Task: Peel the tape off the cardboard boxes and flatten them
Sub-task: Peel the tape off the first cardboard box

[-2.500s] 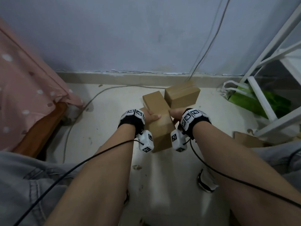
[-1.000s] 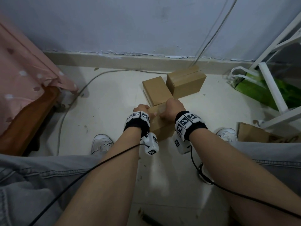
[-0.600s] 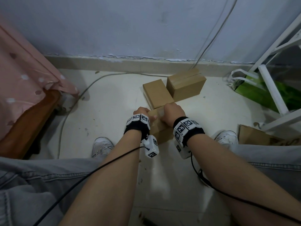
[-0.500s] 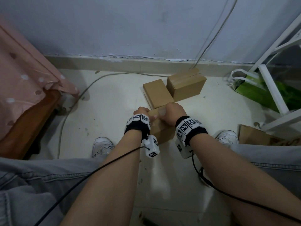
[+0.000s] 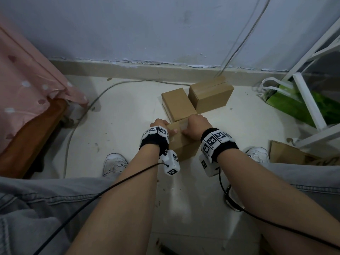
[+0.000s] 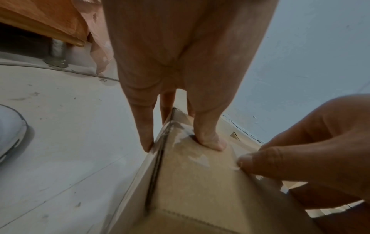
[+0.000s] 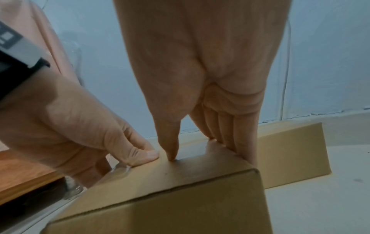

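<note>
A small brown cardboard box [image 5: 181,144] stands on the floor between my knees. My left hand [image 5: 161,126] grips its left end, the thumb [image 6: 210,140] pressed on top and the fingers [image 6: 145,139] down the side. Clear tape [image 6: 197,158] runs over the top and the left edge, partly whitened. My right hand [image 5: 196,124] holds the right end, its fingers [image 7: 230,139] curled over the far edge and its thumb tip [image 7: 172,156] dug into the top beside the left thumb. Two more taped boxes [image 5: 177,104] [image 5: 211,94] sit just beyond.
A bed with a pink dotted cover [image 5: 27,92] lies at the left, and a white metal rack [image 5: 309,100] with a green bag [image 5: 287,105] at the right. Flattened cardboard [image 5: 287,153] lies by my right shoe [image 5: 257,153]. A grey cable [image 5: 103,94] runs along the floor.
Since 2.5 s ago the held box has come lower and nearer my knees. Over the last half second both hands stay on it, the right wrist shifting slightly.
</note>
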